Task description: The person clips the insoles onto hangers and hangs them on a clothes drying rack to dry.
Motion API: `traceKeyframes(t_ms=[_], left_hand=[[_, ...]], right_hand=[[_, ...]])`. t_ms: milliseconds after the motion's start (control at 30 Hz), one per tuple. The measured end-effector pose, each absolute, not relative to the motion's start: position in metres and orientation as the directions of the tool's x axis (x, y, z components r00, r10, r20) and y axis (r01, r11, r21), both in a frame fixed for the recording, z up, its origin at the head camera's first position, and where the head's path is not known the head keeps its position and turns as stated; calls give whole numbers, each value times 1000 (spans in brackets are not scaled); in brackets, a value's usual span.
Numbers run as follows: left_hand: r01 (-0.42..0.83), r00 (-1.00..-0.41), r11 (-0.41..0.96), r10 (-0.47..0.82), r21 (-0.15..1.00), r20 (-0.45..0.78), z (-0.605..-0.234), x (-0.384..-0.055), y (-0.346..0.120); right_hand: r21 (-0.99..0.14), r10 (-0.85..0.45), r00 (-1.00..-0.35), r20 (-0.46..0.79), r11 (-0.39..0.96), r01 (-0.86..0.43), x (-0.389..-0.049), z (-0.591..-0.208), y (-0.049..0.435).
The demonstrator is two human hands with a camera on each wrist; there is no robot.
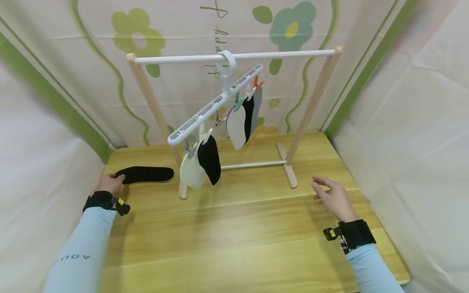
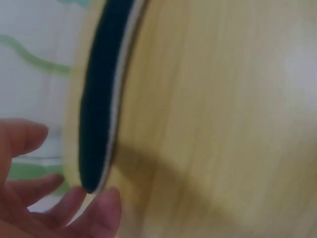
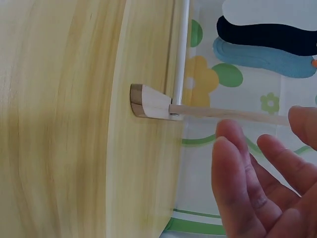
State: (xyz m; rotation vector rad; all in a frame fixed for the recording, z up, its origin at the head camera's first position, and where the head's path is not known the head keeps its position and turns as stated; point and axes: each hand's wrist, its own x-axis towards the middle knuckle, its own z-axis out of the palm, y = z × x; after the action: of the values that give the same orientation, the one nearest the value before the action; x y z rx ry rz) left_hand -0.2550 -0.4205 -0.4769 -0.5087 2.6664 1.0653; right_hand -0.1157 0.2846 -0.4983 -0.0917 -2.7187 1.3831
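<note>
On the table's left side lies a black insole with a pale edge. My left hand pinches its left end; the left wrist view shows the tip of the insole between thumb and fingertips. My right hand hovers over the right side of the table, fingers loosely bent and holding nothing. From a pale grey clip hanger hang several insoles: a whitish one and a black one at the near end, then white, black and grey ones toward the far end.
The hanger hooks over the white top rod of a wooden rack. Its right post stands on a wooden foot near my right hand. An unused grey clip hangs mid-hanger. Patterned cloth encloses the wooden table.
</note>
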Motion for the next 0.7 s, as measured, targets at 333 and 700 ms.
traceKeyframes(t_ms=[333, 700], left_hand=[[-513, -843, 802, -401, 307, -359, -484, -254, -423], [-536, -831, 780, -420, 324, -364, -498, -259, -433]], right_hand=[[-777, 126, -991, -50, 619, 118, -117, -515, 311], [-762, 154, -985, -73, 629, 154, -114, -516, 319]])
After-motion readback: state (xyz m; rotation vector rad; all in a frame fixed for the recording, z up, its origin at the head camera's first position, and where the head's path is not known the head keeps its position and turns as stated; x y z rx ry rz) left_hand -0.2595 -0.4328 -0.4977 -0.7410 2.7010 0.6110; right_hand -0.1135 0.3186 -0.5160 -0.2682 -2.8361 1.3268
